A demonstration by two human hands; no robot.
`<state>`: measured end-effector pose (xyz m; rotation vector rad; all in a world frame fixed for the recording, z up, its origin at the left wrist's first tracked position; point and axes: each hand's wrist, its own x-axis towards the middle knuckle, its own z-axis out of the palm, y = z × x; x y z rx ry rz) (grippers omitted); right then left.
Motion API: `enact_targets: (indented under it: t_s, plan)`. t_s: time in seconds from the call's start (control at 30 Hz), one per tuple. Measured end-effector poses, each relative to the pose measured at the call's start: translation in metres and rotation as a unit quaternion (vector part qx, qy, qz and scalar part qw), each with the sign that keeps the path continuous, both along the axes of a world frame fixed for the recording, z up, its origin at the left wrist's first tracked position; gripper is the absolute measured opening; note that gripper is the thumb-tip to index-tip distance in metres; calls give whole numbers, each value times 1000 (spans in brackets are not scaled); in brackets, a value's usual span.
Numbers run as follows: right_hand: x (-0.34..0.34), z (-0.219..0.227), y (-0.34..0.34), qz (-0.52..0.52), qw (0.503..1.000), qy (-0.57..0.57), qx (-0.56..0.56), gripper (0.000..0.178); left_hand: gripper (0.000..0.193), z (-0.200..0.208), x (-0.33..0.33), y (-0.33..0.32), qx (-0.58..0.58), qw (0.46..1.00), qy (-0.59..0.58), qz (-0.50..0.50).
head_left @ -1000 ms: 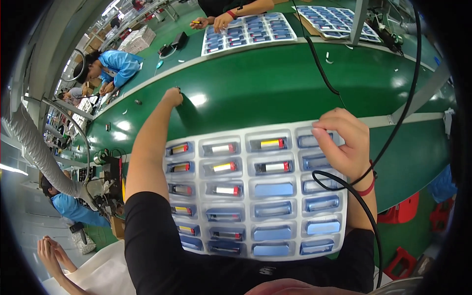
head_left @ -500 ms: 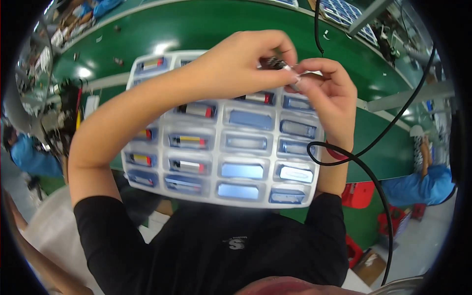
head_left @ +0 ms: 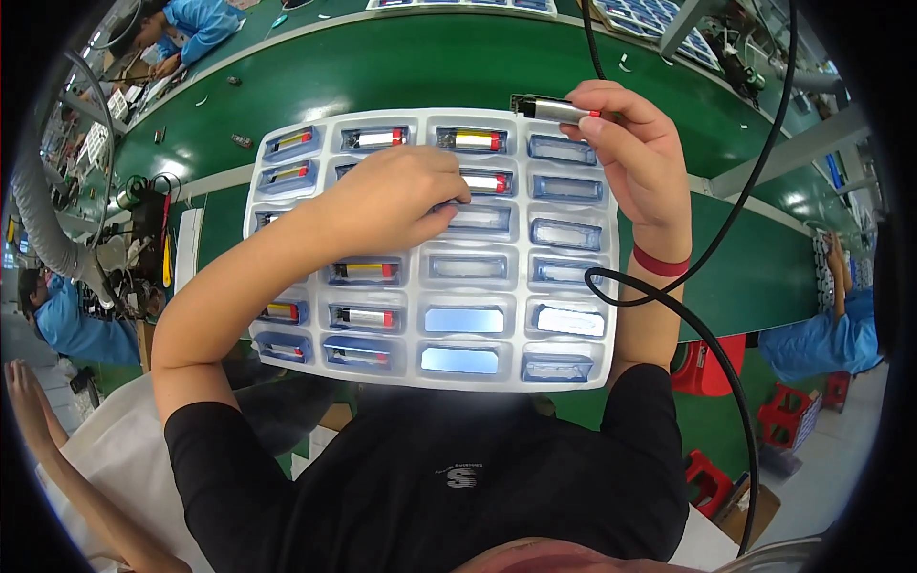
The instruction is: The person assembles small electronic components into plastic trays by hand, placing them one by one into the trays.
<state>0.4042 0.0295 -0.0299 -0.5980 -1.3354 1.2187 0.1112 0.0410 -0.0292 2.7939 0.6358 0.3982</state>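
My right hand (head_left: pixel 635 143) pinches one end of a small silver battery (head_left: pixel 551 108) between thumb and fingers. The battery has a red end by my fingertips and a dark end pointing left; it is held above the far right corner of a white plastic tray (head_left: pixel 415 286). My left hand (head_left: pixel 413 194) hovers over the middle of the tray, fingers bent, thumb apart from the index finger and nothing visible between them. Similar batteries (head_left: pixel 473 140) with red ends lie in pockets in the left and middle columns. The right column's pockets (head_left: pixel 565 232) hold none. My left forearm covers some pockets.
A black cable (head_left: pixel 721 349) loops over the tray's right edge. Behind lies a green workbench (head_left: pixel 382 62) with a grey rail. Co-workers in blue sit at upper left (head_left: pixel 205 29), left (head_left: pixel 81 320) and right (head_left: pixel 821 339). Red stools (head_left: pixel 788 413) stand at lower right.
Both hands were together at the battery. My left hand has let go and moved down and left over the tray; my right hand keeps the battery, now level and slightly higher.
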Motion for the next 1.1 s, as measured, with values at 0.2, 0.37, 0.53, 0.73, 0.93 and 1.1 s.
enact_targets:
  t_s: [0.2, 0.37, 0.53, 0.73, 0.93, 1.1]
  plan:
    - [1, 10, -12, -19, 999, -34, 27, 22, 12, 15, 5, -4, -59, 992, -94, 64]
    - [-8, 19, -25, -35, 997, -6, 63, 24, 11, 30, 14, 3, -271, 943, -171, 93]
    - [-10, 19, -33, -34, 997, -25, 72, 24, 19, 27, 30, 7, -479, 831, -244, 143]
    - [-10, 21, -35, -99, 991, -73, 56, 27, 31, 33, 36, 1, -678, 631, -360, 107]
    - [-11, 17, -28, -161, 961, -159, 160, 28, 47, 35, 34, 0, -710, 565, -419, 28]
    - [-18, 19, -29, -173, 945, -209, 180, 27, 62, 31, 36, -3, -698, 587, -410, 19]
